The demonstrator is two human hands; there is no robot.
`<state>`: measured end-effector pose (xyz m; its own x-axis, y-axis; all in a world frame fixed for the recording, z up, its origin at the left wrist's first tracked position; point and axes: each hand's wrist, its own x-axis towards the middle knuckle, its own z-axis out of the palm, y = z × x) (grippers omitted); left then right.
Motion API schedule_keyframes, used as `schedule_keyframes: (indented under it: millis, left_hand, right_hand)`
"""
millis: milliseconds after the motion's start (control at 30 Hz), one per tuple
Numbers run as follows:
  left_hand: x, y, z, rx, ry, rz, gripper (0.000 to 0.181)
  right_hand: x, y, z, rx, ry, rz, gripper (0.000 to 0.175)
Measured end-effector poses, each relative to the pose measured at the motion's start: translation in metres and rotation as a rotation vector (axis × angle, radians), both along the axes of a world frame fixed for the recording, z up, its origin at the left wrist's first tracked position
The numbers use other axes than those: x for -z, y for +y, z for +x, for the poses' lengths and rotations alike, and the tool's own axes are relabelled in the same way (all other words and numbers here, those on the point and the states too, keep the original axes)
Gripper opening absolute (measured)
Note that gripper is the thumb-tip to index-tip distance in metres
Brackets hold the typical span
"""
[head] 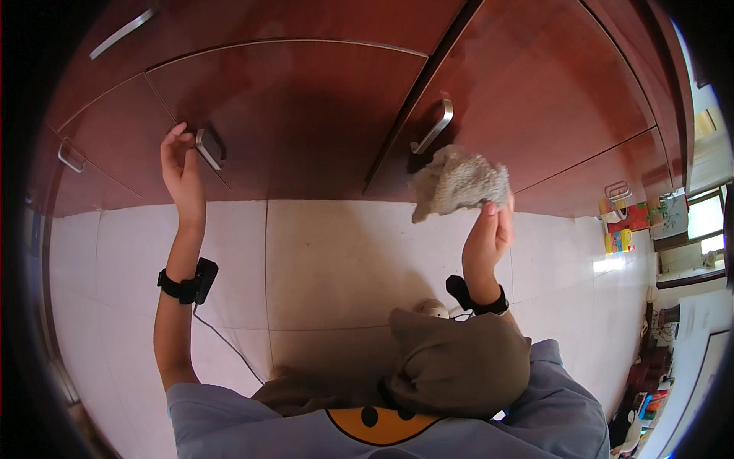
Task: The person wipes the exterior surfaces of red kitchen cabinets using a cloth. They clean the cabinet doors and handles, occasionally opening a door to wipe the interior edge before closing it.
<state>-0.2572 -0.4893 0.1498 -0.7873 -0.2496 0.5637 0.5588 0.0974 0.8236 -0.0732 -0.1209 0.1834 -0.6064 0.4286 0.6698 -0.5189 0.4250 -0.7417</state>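
My right hand [492, 229] pinches a crumpled, pale textured cloth [461, 181] between thumb and fingers. The cloth hangs in front of a reddish-brown wooden cabinet door [550, 86], just below its metal bar handle [434, 126]. Over on the left, my left hand [182, 158] is raised beside another metal handle [208, 149], on the neighbouring cabinet door [298, 115]. Its fingers are loosely bent, thumb apart, with nothing held in them. Whether the fingertips touch the door cannot be told.
Pale floor tiles [321, 258] run up to the cabinet base. My bent knee [464, 361] rises in front of me. A wristband device [198, 281] on my left arm trails a cable [229, 344]. A yellow jug-shaped container [619, 241] stands on the floor far right.
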Motion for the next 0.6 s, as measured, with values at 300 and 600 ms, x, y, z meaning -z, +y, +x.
schedule_keyframes:
  millis: [300, 600]
  left_hand:
    - [0.010, 0.006, 0.001, 0.118, -0.207, 0.095, 0.031]
    - [0.009, 0.026, 0.010, 0.035, -0.124, 0.266, 0.022]
  right_hand:
    - [-0.034, -0.015, -0.074, 0.195, 0.132, 0.597, 0.036]
    - [-0.005, -0.011, -0.128, 0.487, 0.360, 0.882, 0.044]
